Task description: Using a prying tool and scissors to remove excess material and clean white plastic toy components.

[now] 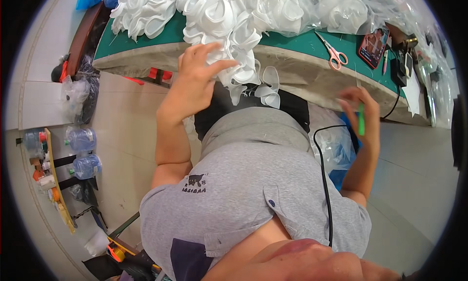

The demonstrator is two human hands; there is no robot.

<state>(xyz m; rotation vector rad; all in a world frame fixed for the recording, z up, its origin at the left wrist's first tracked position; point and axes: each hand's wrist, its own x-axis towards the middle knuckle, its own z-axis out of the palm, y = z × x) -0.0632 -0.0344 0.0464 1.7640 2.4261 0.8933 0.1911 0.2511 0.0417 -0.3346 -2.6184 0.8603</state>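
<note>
The left hand (195,78) pinches a strand of curled white foam pieces (241,61) at the green table's (292,44) near edge, steadying it; the right hand (363,110) grips a slim green tool (361,120), poised nearby.

The white foam flower cluster (239,61) is hanging off the table edge, curled petals bunching up right under the left hand's (195,78) fingertips, which are pinching it. The thin green stick (361,119) is sitting upright, gripped in the right hand (363,115).
</note>
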